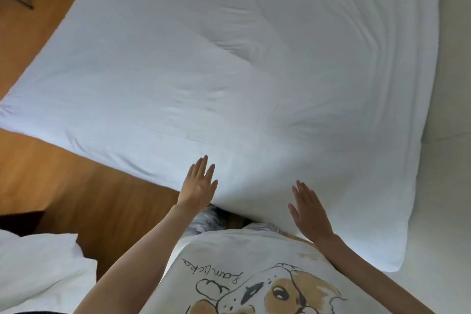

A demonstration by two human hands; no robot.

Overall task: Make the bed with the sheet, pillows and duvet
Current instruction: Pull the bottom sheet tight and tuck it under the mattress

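At lower left a white pillow (38, 270) lies beside the wooden floor (84, 196). The left hand (198, 183) is flat, fingers straight and together, gripping nothing, its fingertips at the near edge of the white duvet (229, 58), which spreads over the bed. The right hand (309, 209) is likewise flat and holds nothing, against the duvet's near edge. Right of the bed is a pale wall (453, 84).

Handwritten word on the shirt

Near the bottom centre of the frame, the person's white T-shirt (254, 262) bears one cursive word, seen upside down beside a cartoon dog print (275, 293); it seems to read "Lamlicka", though the letters are uncertain.
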